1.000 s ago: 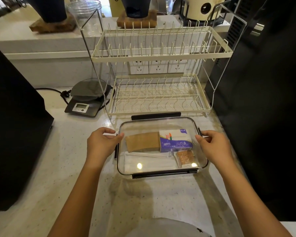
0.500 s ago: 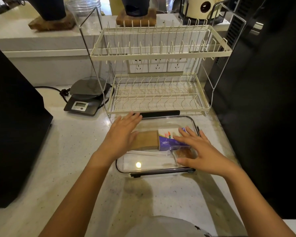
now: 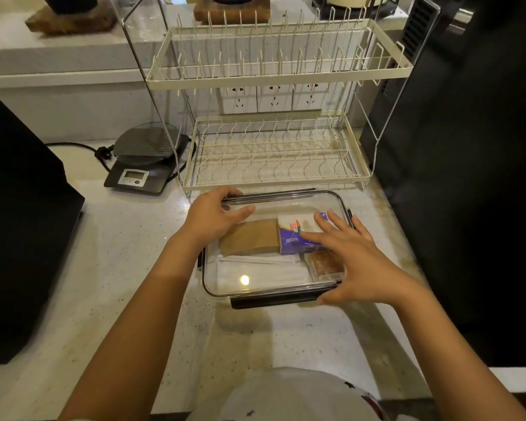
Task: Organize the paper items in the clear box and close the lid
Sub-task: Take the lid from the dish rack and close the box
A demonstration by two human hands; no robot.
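Note:
The clear box (image 3: 208, 284) stands on the pale counter with its transparent lid (image 3: 268, 285) lying on top. Through the lid I see a brown paper sleeve (image 3: 249, 238), a purple and white tissue pack (image 3: 292, 237), white folded paper (image 3: 261, 268) and a small orange-brown packet (image 3: 324, 264). At the far left corner, my left hand (image 3: 213, 218) curls its fingers over the far black latch (image 3: 280, 193) while its thumb lies on the lid. My right hand (image 3: 349, 256) rests flat on the lid's right side with fingers spread, its thumb by the near black latch (image 3: 274, 301).
A cream two-tier dish rack (image 3: 274, 156) stands just behind the box. A kitchen scale (image 3: 140, 168) with a cable sits at the back left. Tall black appliances flank the counter on the left (image 3: 19, 223) and on the right (image 3: 468, 192).
Both hands left the box's sides and came onto the lid. My left hand then slid to the far edge and curled over the latch; my right hand stays flat.

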